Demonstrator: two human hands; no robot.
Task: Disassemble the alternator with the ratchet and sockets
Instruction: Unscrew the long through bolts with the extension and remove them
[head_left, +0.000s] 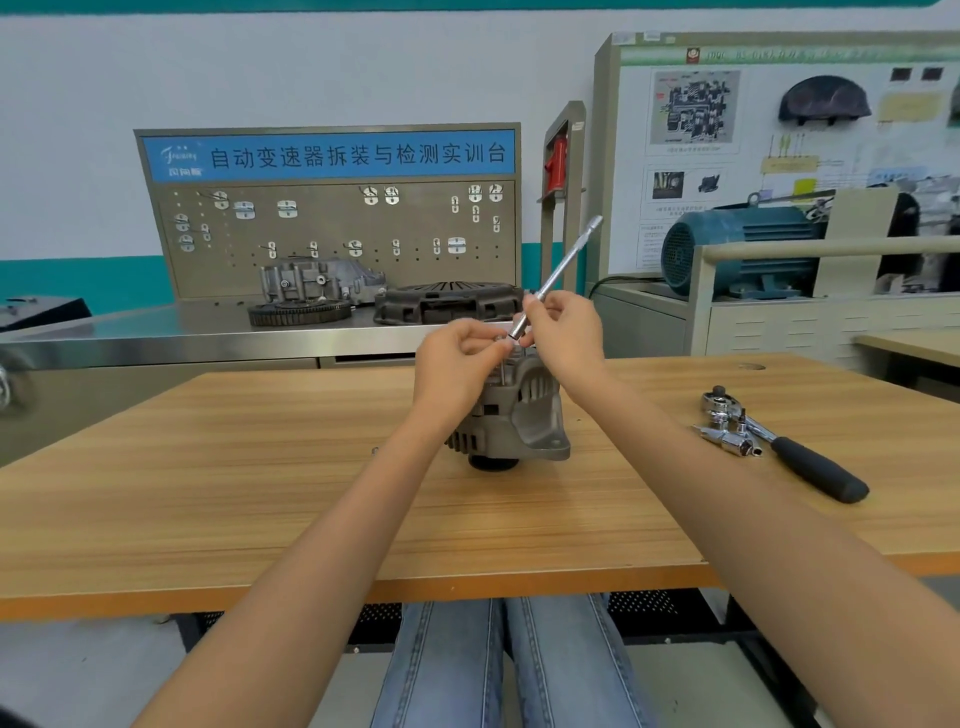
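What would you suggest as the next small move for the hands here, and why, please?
Probably draw the bolt clear. The right hand holds the extension bar tilted, socket end beside the left hand, whose fingertips seem to pinch a thin bolt standing out of the alternator; the ratchet lies unused on the table.

A wooden table with an orange front edge carries the alternator, which stands near the middle of the top, a little toward the far edge. Toward the right edge lies a ratchet, its chrome head pointing to the far side and its black handle slanting toward the right front corner, with a small chrome socket piece lying just beside the head on its left. A round cutout shows in the top near the far right corner.
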